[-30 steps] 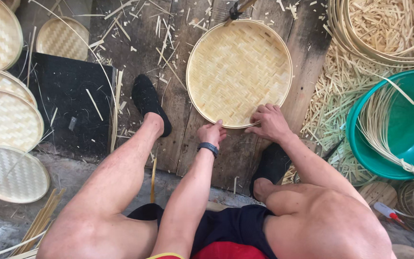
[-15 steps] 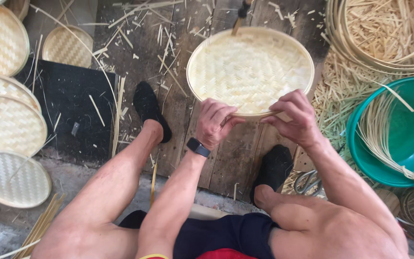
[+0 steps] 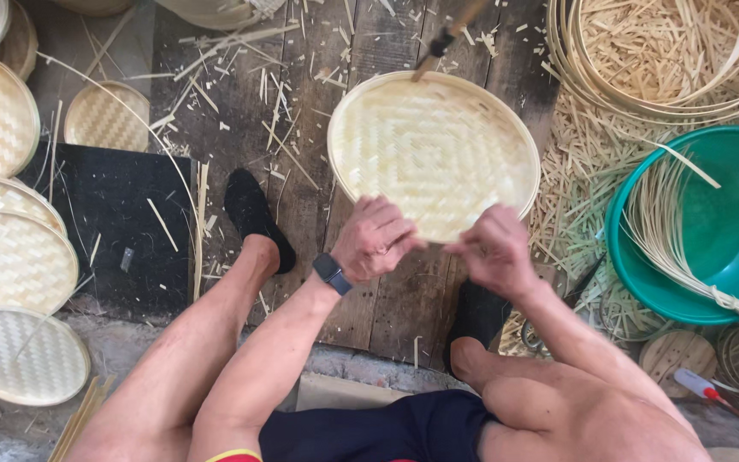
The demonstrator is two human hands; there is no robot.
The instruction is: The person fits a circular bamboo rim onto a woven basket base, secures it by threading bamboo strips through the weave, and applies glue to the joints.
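A round woven bamboo tray (image 3: 434, 145) lies on dark wooden planks in front of me. My left hand (image 3: 375, 237), with a dark watch on the wrist, is closed at the tray's near rim. My right hand (image 3: 495, 250) is closed right beside it at the same rim. A thin bamboo strip seems pinched between the two hands, though it is too fine to make out clearly. A tool with a dark handle (image 3: 445, 38) rests against the tray's far rim. My feet in black shoes (image 3: 250, 210) stand on the planks.
Several finished woven trays (image 3: 10, 257) lie stacked at the left on a black mat (image 3: 121, 222). A green plastic basin (image 3: 712, 222) holding long bamboo strips stands at the right. Coiled bamboo hoops (image 3: 660, 60) and offcuts lie at the far right. A red-handled tool (image 3: 703, 389) lies near my right knee.
Both hands have risen from the planks to the tray's near rim and drawn close together. The view has shifted, so the tray sits lower in the frame.
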